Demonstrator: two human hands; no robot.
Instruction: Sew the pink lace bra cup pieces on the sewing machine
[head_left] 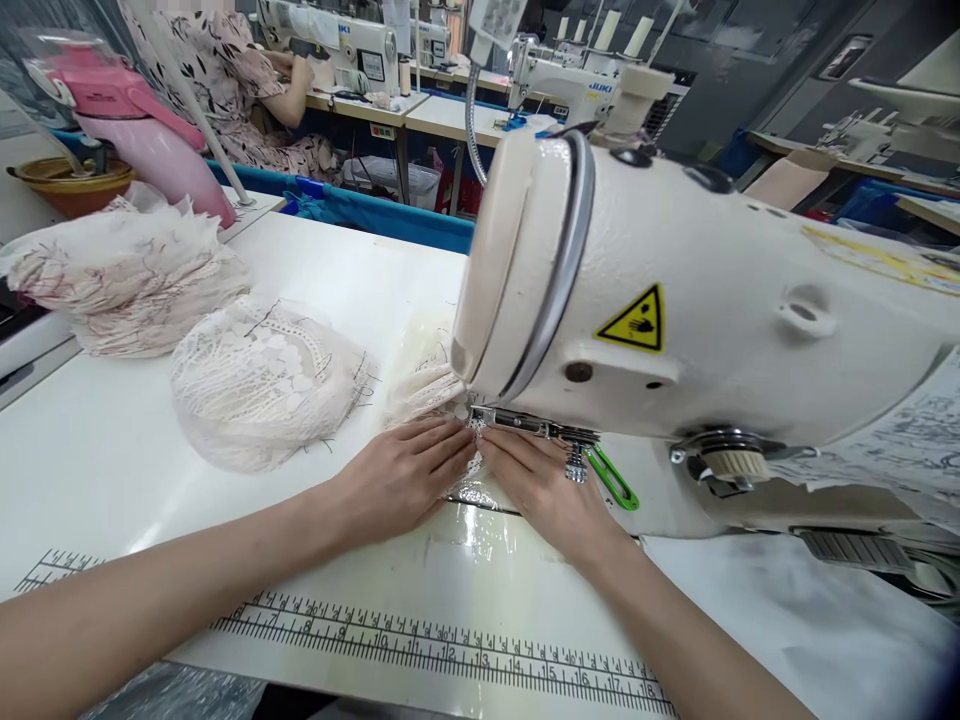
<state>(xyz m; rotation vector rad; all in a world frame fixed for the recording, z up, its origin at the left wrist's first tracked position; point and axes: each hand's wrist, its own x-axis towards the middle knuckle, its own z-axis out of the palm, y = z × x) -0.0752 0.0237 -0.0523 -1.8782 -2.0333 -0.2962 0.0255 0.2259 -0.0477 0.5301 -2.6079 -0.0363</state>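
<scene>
Cream lace fabric (427, 392) lies bunched under the head of a white sewing machine (675, 300). My left hand (401, 470) rests flat on the lace left of the needle area, its fingers stretched toward the presser foot. From the other side my right hand (544, 485) lies on the lace, fingers extended and partly behind the metal attachment (536, 425). The fingertips of both hands almost meet there. Needle and stitch line are hidden by the hands and machine head. Beside my right hand is a green thread snipper (611, 478).
Left on the white table (300, 540) sit a round lace piece (262, 385) with loose dark threads and a lace pile (124, 275). Behind are a pink bottle (142, 130) and brown bowl (75, 185). A printed ruler (442, 640) runs along the front edge. Another person (225, 90) works beyond.
</scene>
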